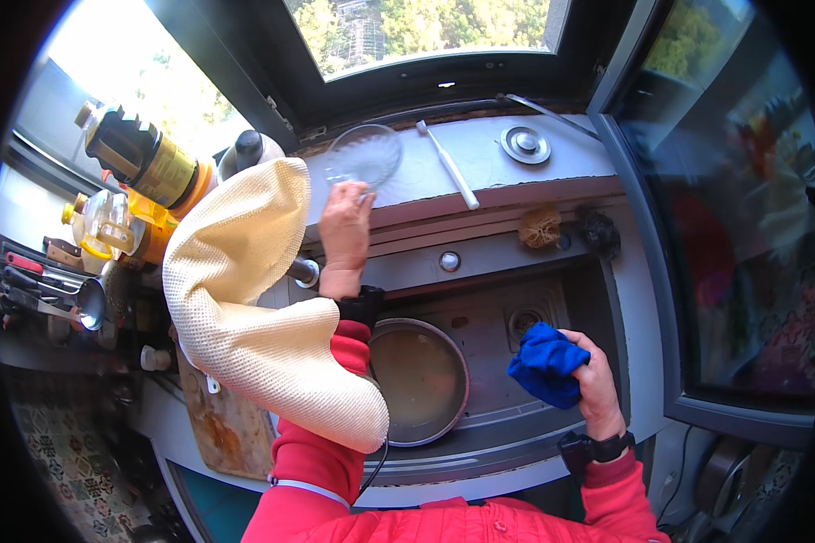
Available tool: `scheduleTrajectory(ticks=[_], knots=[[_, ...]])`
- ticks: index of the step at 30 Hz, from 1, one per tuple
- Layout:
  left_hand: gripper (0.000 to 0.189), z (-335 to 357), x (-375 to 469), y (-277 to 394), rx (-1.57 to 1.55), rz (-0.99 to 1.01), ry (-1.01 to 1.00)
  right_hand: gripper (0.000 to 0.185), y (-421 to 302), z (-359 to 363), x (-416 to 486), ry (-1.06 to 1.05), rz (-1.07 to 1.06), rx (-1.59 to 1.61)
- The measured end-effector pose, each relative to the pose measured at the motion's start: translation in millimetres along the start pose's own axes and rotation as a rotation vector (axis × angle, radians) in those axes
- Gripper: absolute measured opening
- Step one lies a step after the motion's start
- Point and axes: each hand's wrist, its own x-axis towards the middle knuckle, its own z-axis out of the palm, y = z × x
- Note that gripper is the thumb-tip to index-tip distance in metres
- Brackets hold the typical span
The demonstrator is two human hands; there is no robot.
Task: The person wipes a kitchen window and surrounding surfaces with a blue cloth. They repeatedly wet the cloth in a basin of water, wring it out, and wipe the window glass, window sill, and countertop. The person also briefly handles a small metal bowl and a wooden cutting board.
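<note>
My left hand (345, 227) reaches to the window sill, with its fingers pinched at the near rim of a clear glass dish (365, 153). In my right hand (596, 380) is a bunched blue cloth (547, 365), held above the right part of the metal sink (489, 397). A round metal basin (418, 380) with cloudy water sits in the sink's left part, below my left wrist. A cream textured mat or cloth (244, 305) hangs in front of my left forearm and hides part of it; what it hangs on cannot be seen.
On the sill (421, 183) lie a white long-handled brush (448, 166) and a metal sink strainer (526, 145). A loofah scrubber (539, 227) and dark steel wool (599, 232) rest behind the sink. Bottles (142, 156), utensils (47, 278) and a wooden cutting board (224, 424) stand left; an open window pane (740, 271) juts in right.
</note>
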Motion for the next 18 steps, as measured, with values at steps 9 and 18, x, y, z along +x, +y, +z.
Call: scheduleTrajectory(ticks=[9,18], knots=[[0.035,-13,-12,45,0.100,0.057,0.055,0.035,-4,3,12,0.016,-0.019,0.149],[0.035,68,-17,98,-0.148,0.400,-0.110,0.039,-30,5,24,0.205,-0.164,0.253]])
